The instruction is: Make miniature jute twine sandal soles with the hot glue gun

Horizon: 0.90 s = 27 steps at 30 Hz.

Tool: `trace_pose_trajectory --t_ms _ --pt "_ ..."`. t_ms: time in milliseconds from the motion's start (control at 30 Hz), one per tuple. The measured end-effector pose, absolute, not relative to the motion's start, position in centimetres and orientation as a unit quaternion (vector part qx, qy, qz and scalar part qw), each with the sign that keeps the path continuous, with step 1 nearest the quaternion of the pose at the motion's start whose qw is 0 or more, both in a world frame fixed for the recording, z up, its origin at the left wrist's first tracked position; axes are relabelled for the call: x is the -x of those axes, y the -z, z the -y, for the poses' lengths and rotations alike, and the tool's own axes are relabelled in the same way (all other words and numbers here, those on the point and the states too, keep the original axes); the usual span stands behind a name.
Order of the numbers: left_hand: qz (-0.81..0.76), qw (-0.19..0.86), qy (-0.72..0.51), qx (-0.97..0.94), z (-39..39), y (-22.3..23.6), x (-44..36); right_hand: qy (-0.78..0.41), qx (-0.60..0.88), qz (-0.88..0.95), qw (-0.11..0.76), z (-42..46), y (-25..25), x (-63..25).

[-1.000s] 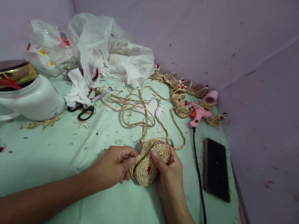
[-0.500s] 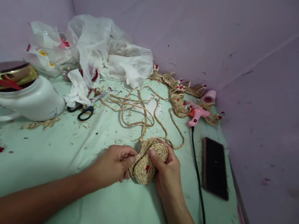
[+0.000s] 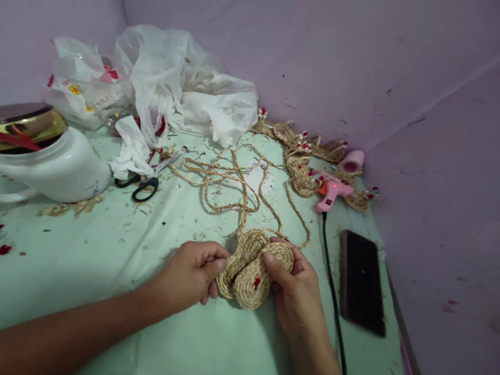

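Observation:
Two coiled pieces of braided straw rope lie against each other between my hands. My left hand [image 3: 198, 270] pinches the outer edge of the left coiled piece [image 3: 250, 246], from which a straight length of the braid seems to run away. The right coiled piece [image 3: 251, 293], shaped like a figure eight with a small red mark, is gripped in my right hand [image 3: 296, 284], thumb on top and fingers underneath. A dark gap shows between the pieces; whether they are joined I cannot tell. Beyond them, loose braided straw rope [image 3: 229, 206] spreads in loops over the green cloth [image 3: 171, 350].
To the right are a pink glue gun [image 3: 333, 193], its black cord [image 3: 332, 280] and a phone [image 3: 364, 284]. Beaded straw pieces [image 3: 301, 173] line the wall. Leftward are scissors [image 3: 145, 189], a white pitcher [image 3: 62, 167] and plastic bags [image 3: 175, 90].
My right hand has moved right with its coiled piece, which overlapped the left piece before. More of the left piece now shows. My left hand has stayed nearly still.

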<state>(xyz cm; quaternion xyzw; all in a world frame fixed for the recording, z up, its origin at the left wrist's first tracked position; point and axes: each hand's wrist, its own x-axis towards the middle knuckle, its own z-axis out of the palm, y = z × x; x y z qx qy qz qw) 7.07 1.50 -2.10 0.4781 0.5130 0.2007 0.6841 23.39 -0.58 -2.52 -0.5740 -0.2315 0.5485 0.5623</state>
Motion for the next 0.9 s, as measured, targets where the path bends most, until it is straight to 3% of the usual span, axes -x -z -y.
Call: trace_pose_trajectory --t_ms 333,467,567,733,833,900 --pt "-0.569 0.613 -0.228 -0.498 -1.4 1.4 -6.4 -0.622 0.565 0.271 0.47 1.0 0.4 -26.2" --pt "-0.558 0.644 -0.239 -0.466 -1.8 1.1 -6.3 -0.55 0.637 0.376 0.388 0.5 0.3 -25.8" --pt "-0.544 0.656 -0.254 -0.457 -1.7 1.2 -6.5 -0.477 0.66 0.423 0.397 -0.1 0.1 -24.0" --pt "-0.516 0.654 -0.236 -0.501 -1.5 1.2 -6.6 -0.483 0.616 0.443 0.436 -0.6 0.0 -21.8" --pt "-0.53 0.566 -0.23 -0.588 -2.7 0.6 -5.5 -0.568 0.564 0.373 0.468 -0.8 0.9 -21.7" --pt "-0.587 0.432 -0.254 -0.635 -4.1 -0.2 -3.8 -0.62 0.536 0.317 0.476 -0.9 1.8 -21.9"
